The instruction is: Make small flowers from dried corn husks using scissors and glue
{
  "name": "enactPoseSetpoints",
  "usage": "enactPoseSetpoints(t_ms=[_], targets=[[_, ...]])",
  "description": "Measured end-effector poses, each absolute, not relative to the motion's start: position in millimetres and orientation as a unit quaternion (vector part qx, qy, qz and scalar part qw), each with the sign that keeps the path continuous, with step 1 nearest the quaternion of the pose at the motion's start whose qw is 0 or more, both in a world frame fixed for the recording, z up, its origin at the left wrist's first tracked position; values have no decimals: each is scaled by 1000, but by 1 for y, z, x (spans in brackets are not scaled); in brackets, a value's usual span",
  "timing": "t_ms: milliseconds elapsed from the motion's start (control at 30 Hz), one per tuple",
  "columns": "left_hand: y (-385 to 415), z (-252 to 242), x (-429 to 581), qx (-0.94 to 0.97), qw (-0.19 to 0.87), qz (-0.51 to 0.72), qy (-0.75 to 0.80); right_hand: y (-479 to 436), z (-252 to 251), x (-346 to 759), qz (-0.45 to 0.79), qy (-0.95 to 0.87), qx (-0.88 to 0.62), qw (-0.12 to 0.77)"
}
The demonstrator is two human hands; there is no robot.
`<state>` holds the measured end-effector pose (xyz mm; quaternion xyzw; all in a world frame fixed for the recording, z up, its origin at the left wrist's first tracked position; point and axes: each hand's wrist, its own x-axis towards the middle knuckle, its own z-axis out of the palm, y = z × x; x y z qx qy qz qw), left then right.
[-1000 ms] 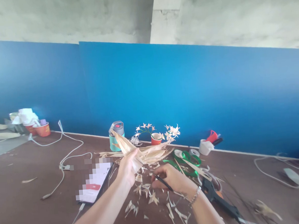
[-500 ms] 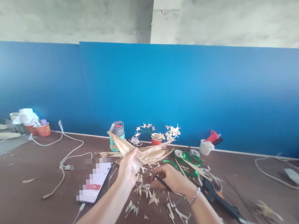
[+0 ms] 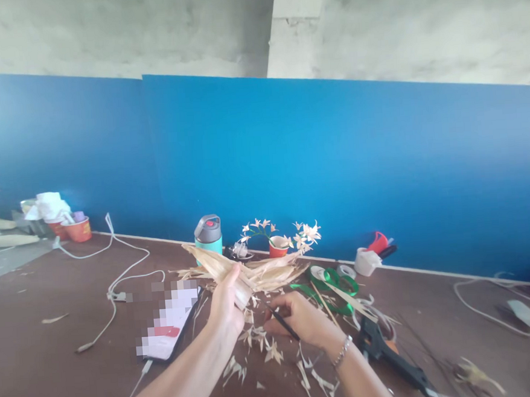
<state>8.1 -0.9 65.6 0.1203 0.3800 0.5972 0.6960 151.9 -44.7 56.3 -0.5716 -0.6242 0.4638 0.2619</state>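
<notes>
Now the husk (image 3: 211,263) is being tipped lower by the clasping left hand (image 3: 227,307), seemingly realigned to the tool (image 3: 284,325) pinched in the right hand (image 3: 303,320).

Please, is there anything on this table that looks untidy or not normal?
Pale scraps lie scattered on the brown table, beside small star-shaped flowers near the right hand, so that area looks untidy. At the back, a red object leans askew from a white cup. No spill shows.

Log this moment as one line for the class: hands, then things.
left hand: holds dry husk; right hand: holds thin dark tool; table: pale flowers; phone: at left; glue gun: at right
</notes>
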Motion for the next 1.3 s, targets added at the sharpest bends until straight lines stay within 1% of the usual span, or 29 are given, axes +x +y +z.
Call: enactPoseSetpoints(t_ms=[367,867,1067,1200,1300], targets=[[-7,74,9,107,701,608,356,-46,58,145,455,-620,-579,272],[-7,76,9,82,698,610,366,-47,53,140,447,-620,-576,290],[-3,70,9,73,699,618,352,-47,56,141,471,-605,-579,278],[-2,68,8,90,696,624,344,-46,56,146,481,-609,-566,279],[2,66,6,109,686,628,351,-47,57,156,491,-617,-556,262]])
